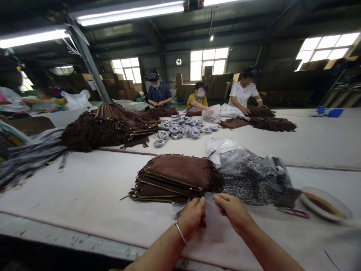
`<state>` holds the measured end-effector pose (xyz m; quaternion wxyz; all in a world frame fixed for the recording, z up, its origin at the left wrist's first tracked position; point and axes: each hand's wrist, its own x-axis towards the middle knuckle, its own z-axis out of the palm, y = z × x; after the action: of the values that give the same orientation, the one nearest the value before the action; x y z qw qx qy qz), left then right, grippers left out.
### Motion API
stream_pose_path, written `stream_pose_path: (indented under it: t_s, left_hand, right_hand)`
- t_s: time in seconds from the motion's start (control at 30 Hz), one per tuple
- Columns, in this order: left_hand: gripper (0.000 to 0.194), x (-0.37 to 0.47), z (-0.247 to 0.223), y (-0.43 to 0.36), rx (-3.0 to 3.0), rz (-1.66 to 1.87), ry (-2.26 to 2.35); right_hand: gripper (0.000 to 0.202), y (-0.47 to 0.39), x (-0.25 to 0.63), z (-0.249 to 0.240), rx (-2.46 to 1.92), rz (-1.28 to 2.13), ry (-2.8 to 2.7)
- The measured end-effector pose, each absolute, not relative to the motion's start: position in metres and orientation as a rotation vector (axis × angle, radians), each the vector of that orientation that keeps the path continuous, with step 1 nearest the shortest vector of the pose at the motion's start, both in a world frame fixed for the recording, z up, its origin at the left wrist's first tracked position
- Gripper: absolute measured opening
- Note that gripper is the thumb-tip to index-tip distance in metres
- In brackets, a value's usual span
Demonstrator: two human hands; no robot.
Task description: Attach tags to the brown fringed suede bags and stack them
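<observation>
A small translucent plastic bag point(213, 220) hangs upright between my two hands, just over the front of the table. My left hand point(193, 215), with a bracelet at the wrist, pinches its left upper edge. Grey strands, perhaps part of a strap point(179, 207), stick out beside that hand; whether it holds them I cannot tell. Thumb and fingers of my right hand point(229, 210) are closed on the bag's right upper edge. Directly behind the hands lies a stack of brown fringed zip pouches point(177, 169).
Coiled grey straps point(180, 128) lie beyond the stack, near a big heap of brown fringed pouches point(104, 126). Long grey straps point(31, 150) spread at left. To the right are a speckled cloth point(248, 177), thread snips point(295, 212) and a shallow dish point(325, 203). Several people work across the table.
</observation>
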<state>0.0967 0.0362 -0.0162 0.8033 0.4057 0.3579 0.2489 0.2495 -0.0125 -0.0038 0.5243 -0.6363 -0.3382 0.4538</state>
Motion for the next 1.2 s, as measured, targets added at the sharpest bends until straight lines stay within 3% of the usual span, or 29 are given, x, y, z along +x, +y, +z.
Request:
stream_pose_path:
  t_s: [0.33, 1.2]
  left_hand:
    - [0.045, 0.085, 0.02, 0.068, 0.93, 0.378, 0.795]
    - [0.044, 0.092, 0.007, 0.059, 1.114, 0.53, 0.907]
  right_hand:
    - [0.029, -0.049, 0.245, 0.006, -1.807, 0.94, -1.088]
    - [0.032, -0.043, 0.232, 0.006, -1.776, 0.966, -1.077]
